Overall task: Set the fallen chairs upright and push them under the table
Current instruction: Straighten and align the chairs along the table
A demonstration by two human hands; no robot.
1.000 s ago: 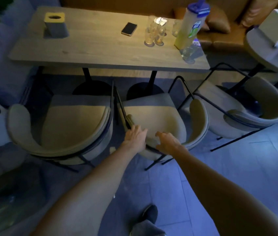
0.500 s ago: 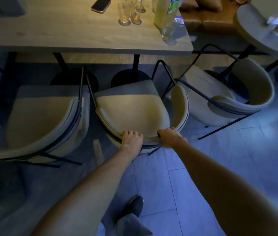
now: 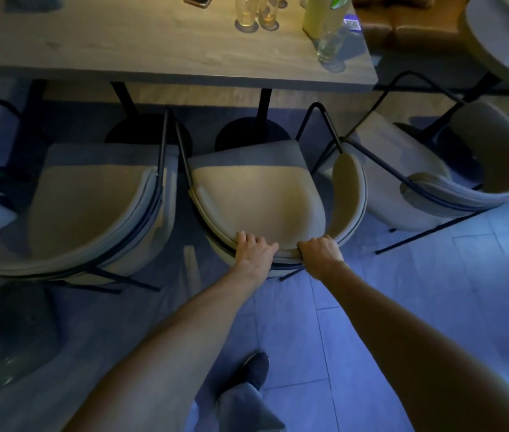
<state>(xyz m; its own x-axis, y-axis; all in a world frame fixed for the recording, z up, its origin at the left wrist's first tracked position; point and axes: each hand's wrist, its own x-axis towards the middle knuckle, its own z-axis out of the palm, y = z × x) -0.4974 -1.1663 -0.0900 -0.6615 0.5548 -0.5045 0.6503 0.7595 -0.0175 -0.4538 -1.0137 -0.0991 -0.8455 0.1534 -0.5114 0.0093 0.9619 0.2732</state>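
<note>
Centre of frame: middle chair (image 3: 256,198) (beige upholstered tub seat, curved backrest, thin black metal frame) stands on its legs, seat facing up, its front just short of the near edge of the long pale wooden table (image 3: 153,45). Left hand (image 3: 254,247) lies over the top rim of the backrest, fingers hooked over it, thumb stretched sideways. Right hand (image 3: 320,252) curls round the same rim just beside it.

Progress, as judged: this chair is righted but not yet pushed under. Left chair (image 3: 85,207), same make, at the frame's left, is upright with its front in the table's shadow — roughly home. Right chair (image 3: 387,176), at the frame's right, looks tipped over, its legs pointing down-left across the blue-grey tiled floor (image 3: 387,307); that one is left to do.

Room: two round black pedestal bases (image 3: 253,132) sit under the table straight ahead, and the seat may stop against them. The left chair's frame stands just beside the middle one's — tight. Clear drinking glasses (image 3: 247,17) stand on the table at upper centre; a hard bump could shake them.
</note>
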